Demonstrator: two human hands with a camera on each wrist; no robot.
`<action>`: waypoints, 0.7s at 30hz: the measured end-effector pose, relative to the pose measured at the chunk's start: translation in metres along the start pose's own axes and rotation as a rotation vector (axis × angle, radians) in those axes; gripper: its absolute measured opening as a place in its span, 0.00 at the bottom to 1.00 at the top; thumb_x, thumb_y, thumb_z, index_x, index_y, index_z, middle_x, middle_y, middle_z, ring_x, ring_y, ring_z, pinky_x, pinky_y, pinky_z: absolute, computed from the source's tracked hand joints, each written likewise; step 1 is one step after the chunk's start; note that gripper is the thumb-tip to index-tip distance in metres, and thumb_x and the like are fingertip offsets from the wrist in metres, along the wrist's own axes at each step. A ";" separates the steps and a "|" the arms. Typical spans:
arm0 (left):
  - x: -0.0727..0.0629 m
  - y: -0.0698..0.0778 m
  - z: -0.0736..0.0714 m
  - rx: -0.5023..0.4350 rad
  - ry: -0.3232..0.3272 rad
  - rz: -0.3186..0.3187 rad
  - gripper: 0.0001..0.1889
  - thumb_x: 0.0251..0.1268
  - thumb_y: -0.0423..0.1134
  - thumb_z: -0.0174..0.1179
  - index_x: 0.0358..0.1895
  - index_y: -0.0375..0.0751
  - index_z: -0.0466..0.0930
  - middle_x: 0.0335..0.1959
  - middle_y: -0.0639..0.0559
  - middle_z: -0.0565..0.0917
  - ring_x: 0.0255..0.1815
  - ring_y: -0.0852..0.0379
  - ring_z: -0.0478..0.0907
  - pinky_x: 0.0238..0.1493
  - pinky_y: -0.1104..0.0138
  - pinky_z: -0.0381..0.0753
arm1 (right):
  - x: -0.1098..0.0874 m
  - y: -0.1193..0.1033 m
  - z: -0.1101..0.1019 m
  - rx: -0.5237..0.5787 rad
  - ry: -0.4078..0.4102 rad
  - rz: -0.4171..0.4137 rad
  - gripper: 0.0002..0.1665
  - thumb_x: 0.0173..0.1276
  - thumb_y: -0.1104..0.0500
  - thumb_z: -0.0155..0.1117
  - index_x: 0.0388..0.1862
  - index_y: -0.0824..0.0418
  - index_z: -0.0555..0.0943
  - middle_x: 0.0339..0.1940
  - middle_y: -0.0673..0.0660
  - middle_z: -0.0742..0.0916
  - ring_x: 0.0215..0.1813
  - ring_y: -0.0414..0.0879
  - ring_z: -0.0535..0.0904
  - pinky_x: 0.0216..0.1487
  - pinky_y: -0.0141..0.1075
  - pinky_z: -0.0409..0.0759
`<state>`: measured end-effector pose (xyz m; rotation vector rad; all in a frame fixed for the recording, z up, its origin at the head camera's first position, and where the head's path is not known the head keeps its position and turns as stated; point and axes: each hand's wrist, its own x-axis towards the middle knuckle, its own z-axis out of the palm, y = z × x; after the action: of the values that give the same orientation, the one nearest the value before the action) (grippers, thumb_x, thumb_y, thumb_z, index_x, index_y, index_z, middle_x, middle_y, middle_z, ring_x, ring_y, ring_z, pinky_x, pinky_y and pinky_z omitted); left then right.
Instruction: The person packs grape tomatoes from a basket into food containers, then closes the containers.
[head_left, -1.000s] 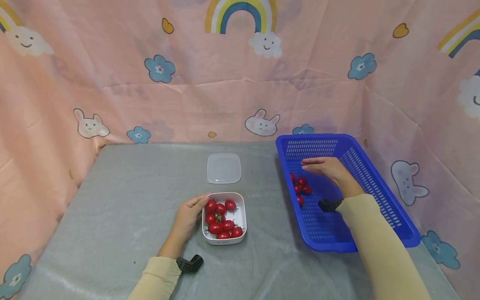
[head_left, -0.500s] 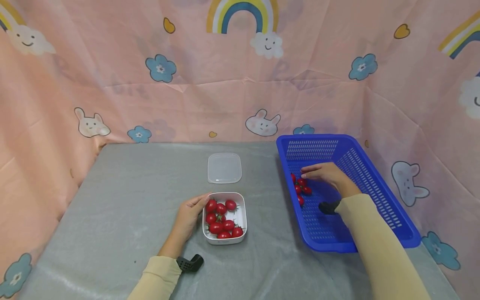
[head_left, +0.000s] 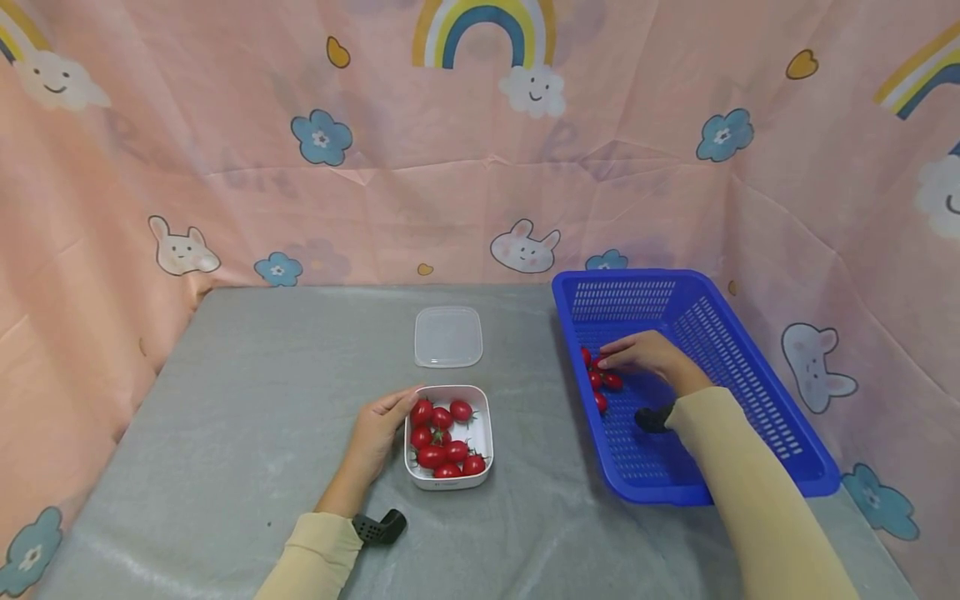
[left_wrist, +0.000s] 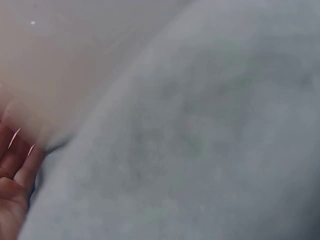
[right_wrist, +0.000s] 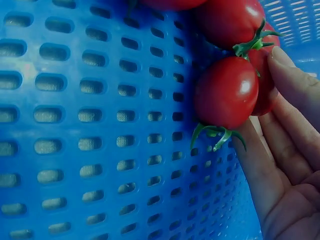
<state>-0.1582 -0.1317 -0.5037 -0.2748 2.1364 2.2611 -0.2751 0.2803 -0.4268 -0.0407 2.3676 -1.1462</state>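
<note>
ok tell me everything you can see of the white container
The white container is squarish with rounded corners, smooth and plastic-looking. It stands upright and open-topped on the gray tabletop, with tiny dark print on its near wall, too small to read. Several red tomatoes lie inside, leaving bare floor on its right. The left hand touches its left side near the far corner.

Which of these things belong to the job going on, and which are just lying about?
Probably in the job:
red tomatoes
white box
blue basket

Just there:
clear lid, untouched but perhaps the box's
grey table cover
pink backdrop
</note>
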 end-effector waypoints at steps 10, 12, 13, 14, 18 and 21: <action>0.000 -0.002 0.000 -0.012 -0.001 0.005 0.19 0.69 0.37 0.61 0.56 0.27 0.81 0.52 0.48 0.88 0.49 0.73 0.81 0.56 0.76 0.77 | 0.004 0.001 0.002 -0.021 -0.012 -0.018 0.31 0.66 0.53 0.70 0.60 0.73 0.78 0.60 0.68 0.84 0.55 0.48 0.86 0.63 0.47 0.79; 0.000 -0.002 0.000 -0.007 -0.004 0.003 0.19 0.69 0.38 0.61 0.56 0.27 0.81 0.53 0.47 0.88 0.50 0.73 0.80 0.56 0.76 0.77 | 0.003 0.000 0.001 -0.036 0.007 -0.013 0.30 0.66 0.52 0.70 0.59 0.72 0.80 0.59 0.67 0.85 0.56 0.51 0.86 0.66 0.50 0.76; 0.000 -0.002 0.000 0.000 -0.004 0.004 0.19 0.69 0.38 0.61 0.57 0.27 0.81 0.53 0.46 0.87 0.50 0.74 0.80 0.56 0.76 0.77 | 0.001 0.000 0.000 -0.047 0.020 -0.011 0.30 0.66 0.51 0.70 0.59 0.71 0.80 0.59 0.67 0.85 0.57 0.53 0.85 0.67 0.51 0.75; -0.001 -0.002 0.000 0.002 -0.003 0.002 0.19 0.69 0.39 0.61 0.57 0.28 0.81 0.53 0.46 0.87 0.50 0.74 0.80 0.56 0.77 0.77 | 0.000 -0.001 -0.001 -0.058 0.033 -0.005 0.31 0.66 0.50 0.70 0.59 0.69 0.81 0.59 0.66 0.85 0.59 0.55 0.84 0.68 0.53 0.74; 0.000 -0.002 0.000 0.000 0.003 -0.002 0.19 0.69 0.39 0.61 0.56 0.28 0.81 0.53 0.46 0.87 0.49 0.74 0.80 0.55 0.77 0.77 | -0.007 -0.007 -0.007 -0.076 0.087 0.030 0.34 0.64 0.44 0.70 0.62 0.65 0.80 0.61 0.66 0.83 0.65 0.62 0.78 0.71 0.62 0.66; 0.000 -0.002 0.000 -0.012 0.007 -0.003 0.19 0.69 0.37 0.61 0.56 0.27 0.81 0.52 0.46 0.88 0.49 0.74 0.81 0.55 0.77 0.77 | -0.010 -0.014 -0.011 -0.038 0.121 0.031 0.36 0.64 0.42 0.69 0.63 0.63 0.79 0.62 0.65 0.84 0.67 0.62 0.76 0.73 0.65 0.60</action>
<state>-0.1583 -0.1318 -0.5057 -0.2871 2.1251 2.2752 -0.2741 0.2817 -0.4067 0.0534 2.4873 -1.1179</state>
